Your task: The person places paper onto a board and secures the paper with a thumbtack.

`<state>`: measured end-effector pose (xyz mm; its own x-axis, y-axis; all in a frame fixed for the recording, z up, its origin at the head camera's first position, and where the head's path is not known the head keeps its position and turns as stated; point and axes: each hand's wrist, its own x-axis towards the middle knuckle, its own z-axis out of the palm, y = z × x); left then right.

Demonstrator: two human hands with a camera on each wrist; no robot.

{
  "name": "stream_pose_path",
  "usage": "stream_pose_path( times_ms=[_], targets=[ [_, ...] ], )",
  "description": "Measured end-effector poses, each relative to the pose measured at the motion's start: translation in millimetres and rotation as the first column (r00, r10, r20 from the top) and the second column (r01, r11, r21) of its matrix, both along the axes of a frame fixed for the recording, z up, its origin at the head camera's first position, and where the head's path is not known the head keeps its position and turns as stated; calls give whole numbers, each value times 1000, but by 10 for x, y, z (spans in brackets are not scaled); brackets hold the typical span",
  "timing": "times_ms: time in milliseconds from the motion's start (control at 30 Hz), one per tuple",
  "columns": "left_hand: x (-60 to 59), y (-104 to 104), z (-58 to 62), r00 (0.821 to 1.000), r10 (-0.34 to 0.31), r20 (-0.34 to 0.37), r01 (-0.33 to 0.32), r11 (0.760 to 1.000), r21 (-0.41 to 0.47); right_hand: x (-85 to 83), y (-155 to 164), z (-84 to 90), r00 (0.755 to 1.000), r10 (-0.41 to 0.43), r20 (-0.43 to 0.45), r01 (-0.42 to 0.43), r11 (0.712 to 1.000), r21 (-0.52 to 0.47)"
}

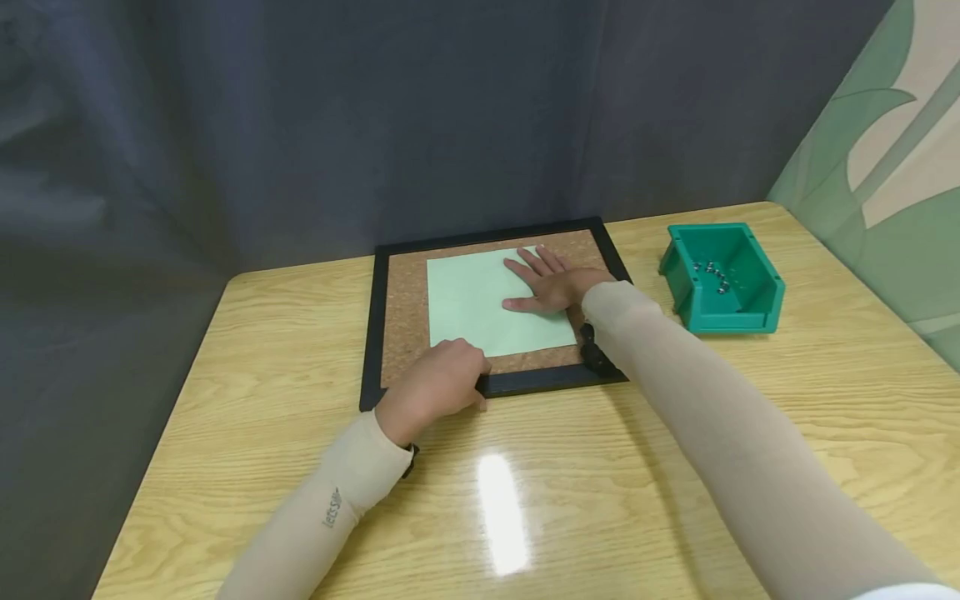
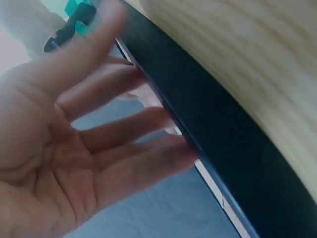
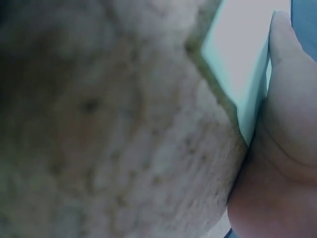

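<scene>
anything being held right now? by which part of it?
The left hand grips the cork board by the near side of its black frame. The right hand lies spread on the paper, not gripping it.

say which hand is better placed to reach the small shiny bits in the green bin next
Probably the right hand: spread on the pale green sheet, it is nearer the green bin with the small shiny bits. The left hand is farther away, at the black frame's near edge.

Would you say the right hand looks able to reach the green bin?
Probably yes: the right hand rests on the paper, and nothing tall stands between it and the green bin.
</scene>
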<state>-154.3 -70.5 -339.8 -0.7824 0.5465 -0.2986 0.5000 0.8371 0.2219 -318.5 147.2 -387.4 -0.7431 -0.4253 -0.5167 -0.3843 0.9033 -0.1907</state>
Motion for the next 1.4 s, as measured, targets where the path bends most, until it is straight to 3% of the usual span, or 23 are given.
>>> stream_pose_path(
  times_ms=[333, 533, 700, 867, 1000, 1133, 1400],
  targets=[
    [-45, 63, -47, 999, -36, -36, 36, 999, 7, 48, 109, 23, 1000, -5, 6, 5, 998, 59],
    [-72, 46, -45, 999, -28, -33, 27, 999, -18, 301, 51, 227, 999, -35, 6, 34, 991, 127],
    [-75, 30, -29, 1000, 3, -25, -4, 1000, -31, 552, -37, 359, 1000, 6, 22, -9, 989, 147],
    [-65, 45, -32, 1000, -3, -25, 3, 1000, -18, 831, -13, 423, 997, 71, 20, -72, 994, 80],
    [-57, 47, -32, 1000, 7, -28, -7, 1000, -18, 1064, 35, 473, 993, 93, 69, -88, 994, -71],
    [-42, 51, -23, 999, 2, -42, -3, 1000, -26, 1287, 69, 482, 984, 151, 90, -132, 974, -186],
    [31, 78, -61, 993, -21, -114, 6, 992, -125, 1528, 83, 432, 970, 210, -120, -229, 957, -181]
  ],
)
